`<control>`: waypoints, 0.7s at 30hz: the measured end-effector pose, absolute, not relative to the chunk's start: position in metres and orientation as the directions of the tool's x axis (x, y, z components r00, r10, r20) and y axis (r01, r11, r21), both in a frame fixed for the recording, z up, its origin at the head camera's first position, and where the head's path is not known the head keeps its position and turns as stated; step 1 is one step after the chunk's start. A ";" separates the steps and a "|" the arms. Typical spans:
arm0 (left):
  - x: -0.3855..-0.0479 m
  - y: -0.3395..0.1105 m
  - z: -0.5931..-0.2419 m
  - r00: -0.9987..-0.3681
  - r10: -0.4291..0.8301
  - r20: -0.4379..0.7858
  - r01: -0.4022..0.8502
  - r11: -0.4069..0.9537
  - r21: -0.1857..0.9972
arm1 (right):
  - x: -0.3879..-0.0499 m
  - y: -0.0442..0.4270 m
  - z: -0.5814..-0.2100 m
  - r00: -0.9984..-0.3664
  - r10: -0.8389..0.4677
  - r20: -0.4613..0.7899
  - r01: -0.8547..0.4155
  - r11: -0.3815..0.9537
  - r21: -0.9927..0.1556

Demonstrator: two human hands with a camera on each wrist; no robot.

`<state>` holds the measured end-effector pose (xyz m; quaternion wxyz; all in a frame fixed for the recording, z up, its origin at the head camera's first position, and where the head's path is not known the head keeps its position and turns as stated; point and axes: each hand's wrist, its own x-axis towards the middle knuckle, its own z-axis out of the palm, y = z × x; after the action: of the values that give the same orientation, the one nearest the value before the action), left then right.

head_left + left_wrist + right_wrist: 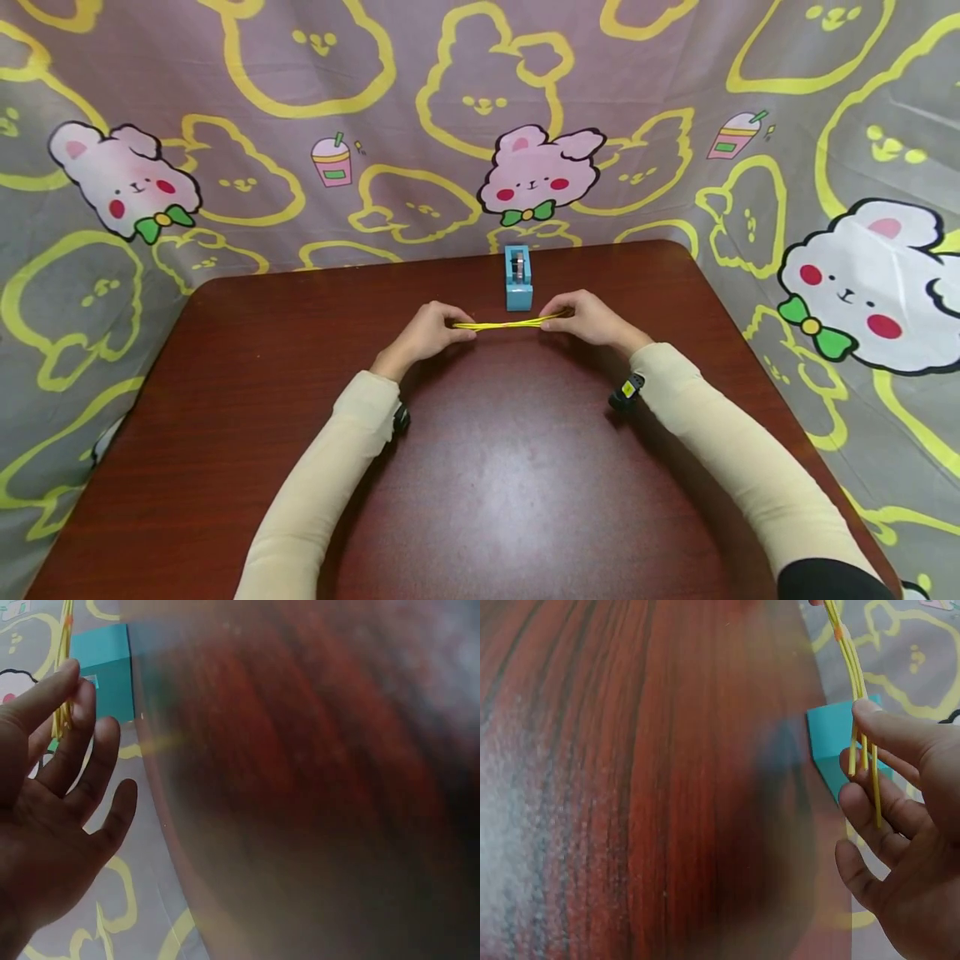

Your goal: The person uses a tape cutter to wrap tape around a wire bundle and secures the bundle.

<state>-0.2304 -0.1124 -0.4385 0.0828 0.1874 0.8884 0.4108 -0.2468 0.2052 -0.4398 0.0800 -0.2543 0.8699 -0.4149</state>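
A bundle of thin yellow strands [501, 326] stretches between my two hands above the table. My left hand [427, 332] pinches one end between thumb and index finger, its other fingers spread loosely in the left wrist view. At the other end my right hand [588, 319] pinches the bundle between thumb and fingers. Several loose strand ends [877, 802] stick out past the right thumb, uneven in length. A small orange band [838, 633] wraps the bundle between the hands. Just behind the bundle stands a blue tape dispenser [519, 297], touched by neither hand.
The dark red-brown wooden table [480, 467] has rounded far corners. A grey curtain [420, 125] with yellow outlines and cartoon rabbits hangs along its back and sides. Dark wrist cameras [626, 392] sit under both sleeves.
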 end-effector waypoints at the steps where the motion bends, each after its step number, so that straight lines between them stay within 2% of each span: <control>1: -0.231 -0.112 -0.439 -0.915 0.404 -0.006 0.260 0.599 0.757 | -0.247 0.205 -0.441 -0.855 -0.513 0.070 -0.386 0.540 -0.748; 12: -0.239 -0.103 -0.438 -0.896 0.442 -0.049 0.327 0.728 0.602 | -0.251 0.198 -0.448 -0.833 -0.552 0.045 -0.448 0.623 -0.641; 21: -0.240 -0.099 -0.441 -0.899 0.433 -0.064 0.326 0.761 0.560 | -0.249 0.199 -0.449 -0.833 -0.550 0.066 -0.481 0.659 -0.579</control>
<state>-0.2401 -0.0993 -0.4406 0.0951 0.2033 0.9336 0.2792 -0.2495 0.1993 -0.4492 0.0572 -0.2835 0.9089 -0.3005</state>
